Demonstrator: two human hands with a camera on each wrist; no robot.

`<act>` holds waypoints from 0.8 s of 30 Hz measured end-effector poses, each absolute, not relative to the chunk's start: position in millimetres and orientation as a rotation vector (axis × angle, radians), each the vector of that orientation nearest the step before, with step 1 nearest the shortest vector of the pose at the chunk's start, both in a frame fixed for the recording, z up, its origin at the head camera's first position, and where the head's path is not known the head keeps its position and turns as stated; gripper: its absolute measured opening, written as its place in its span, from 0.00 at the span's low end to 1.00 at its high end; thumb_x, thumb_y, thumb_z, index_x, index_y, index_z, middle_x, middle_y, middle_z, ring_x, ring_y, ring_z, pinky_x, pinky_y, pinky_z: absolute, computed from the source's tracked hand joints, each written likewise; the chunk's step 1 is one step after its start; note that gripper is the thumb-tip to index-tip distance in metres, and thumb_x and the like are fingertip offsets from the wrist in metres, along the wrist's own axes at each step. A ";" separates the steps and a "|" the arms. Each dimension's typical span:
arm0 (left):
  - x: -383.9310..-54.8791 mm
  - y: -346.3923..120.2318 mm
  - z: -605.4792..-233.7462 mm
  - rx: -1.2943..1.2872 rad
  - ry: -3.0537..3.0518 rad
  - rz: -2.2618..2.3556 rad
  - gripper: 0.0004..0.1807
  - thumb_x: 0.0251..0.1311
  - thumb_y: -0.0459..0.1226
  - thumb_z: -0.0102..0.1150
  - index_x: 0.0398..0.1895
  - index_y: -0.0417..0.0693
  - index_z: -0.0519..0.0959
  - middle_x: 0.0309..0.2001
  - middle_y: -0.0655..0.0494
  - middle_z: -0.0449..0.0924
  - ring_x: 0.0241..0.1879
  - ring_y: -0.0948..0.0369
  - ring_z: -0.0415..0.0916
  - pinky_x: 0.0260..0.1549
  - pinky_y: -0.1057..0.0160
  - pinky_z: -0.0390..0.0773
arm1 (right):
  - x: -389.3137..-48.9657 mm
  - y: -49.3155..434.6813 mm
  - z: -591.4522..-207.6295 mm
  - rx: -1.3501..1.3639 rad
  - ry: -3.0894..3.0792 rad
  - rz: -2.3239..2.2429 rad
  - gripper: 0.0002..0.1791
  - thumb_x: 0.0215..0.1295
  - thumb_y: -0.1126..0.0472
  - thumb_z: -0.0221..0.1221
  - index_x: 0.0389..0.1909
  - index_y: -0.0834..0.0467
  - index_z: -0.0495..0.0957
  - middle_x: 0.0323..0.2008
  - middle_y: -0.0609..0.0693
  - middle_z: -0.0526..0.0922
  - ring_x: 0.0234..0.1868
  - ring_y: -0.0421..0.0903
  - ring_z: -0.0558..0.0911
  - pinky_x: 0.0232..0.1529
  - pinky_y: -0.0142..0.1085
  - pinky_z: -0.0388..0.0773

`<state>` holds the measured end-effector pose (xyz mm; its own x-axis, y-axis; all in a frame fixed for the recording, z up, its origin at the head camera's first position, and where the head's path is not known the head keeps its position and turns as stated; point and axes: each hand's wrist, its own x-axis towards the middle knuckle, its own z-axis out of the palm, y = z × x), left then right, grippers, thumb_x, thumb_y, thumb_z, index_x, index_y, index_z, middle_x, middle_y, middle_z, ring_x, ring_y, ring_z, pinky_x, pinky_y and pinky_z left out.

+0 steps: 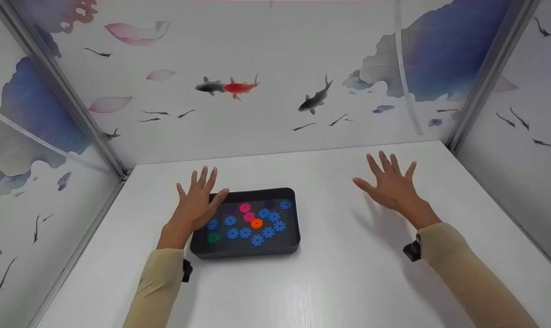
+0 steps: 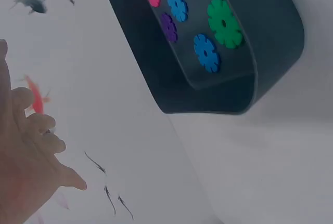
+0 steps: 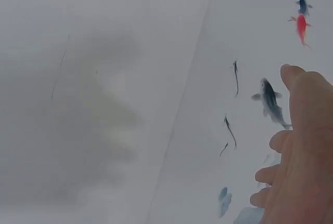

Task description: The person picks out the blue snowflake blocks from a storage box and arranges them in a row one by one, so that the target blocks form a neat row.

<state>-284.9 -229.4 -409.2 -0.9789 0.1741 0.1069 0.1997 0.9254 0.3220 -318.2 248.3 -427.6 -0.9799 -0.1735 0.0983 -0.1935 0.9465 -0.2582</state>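
A black rectangular tray [image 1: 246,253] sits on the white table, holding several flat notched plastic discs. Most are blue discs [image 1: 257,240]; there are also pink discs [image 1: 245,207], an orange disc [image 1: 257,223], a green disc [image 2: 225,23] and a dark purple disc [image 2: 169,27]. My left hand [image 1: 194,207], fingers spread, overlaps the tray's left side in the head view. In the left wrist view that hand appears apart from the tray, holding nothing. Well to the right of the tray, my right hand [image 1: 390,189] hovers over the table with spread fingers and nothing in it.
White panels [image 1: 266,123] painted with fish and petals stand behind and on both sides of the table [image 1: 330,282]. Grey metal posts [image 1: 489,68] run up the corners. Beige sleeves [image 1: 466,273] cover both arms, with a dark strap piece [image 1: 412,250] at the right wrist.
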 end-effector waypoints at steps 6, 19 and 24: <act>-271.3 -230.4 -402.8 -0.284 -2.907 -0.707 0.40 0.74 0.61 0.37 0.81 0.57 0.43 0.82 0.49 0.40 0.82 0.45 0.31 0.75 0.31 0.24 | -310.7 230.4 -422.5 0.345 -2.910 0.560 0.48 0.71 0.29 0.44 0.80 0.55 0.46 0.80 0.63 0.44 0.80 0.67 0.42 0.69 0.75 0.18; -250.7 -226.4 -408.5 -0.261 -2.704 -1.150 0.34 0.76 0.55 0.39 0.80 0.59 0.51 0.81 0.52 0.49 0.82 0.50 0.38 0.79 0.38 0.32 | -302.0 194.2 -421.7 0.392 -2.722 0.865 0.42 0.71 0.38 0.55 0.77 0.59 0.58 0.76 0.62 0.61 0.78 0.62 0.58 0.78 0.66 0.43; -245.9 -224.0 -414.9 -0.116 -2.586 -1.303 0.29 0.77 0.52 0.42 0.76 0.54 0.64 0.77 0.51 0.62 0.79 0.51 0.54 0.79 0.45 0.52 | -302.4 176.3 -424.6 0.440 -2.509 1.101 0.35 0.67 0.48 0.64 0.70 0.61 0.69 0.68 0.62 0.73 0.69 0.59 0.72 0.71 0.57 0.69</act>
<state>-245.9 -224.0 -414.9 -0.9674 -0.0381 0.2505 0.1787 0.5983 0.7811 -302.4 176.3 -424.6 -0.8849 -0.1347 0.4458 -0.4193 0.6472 -0.6367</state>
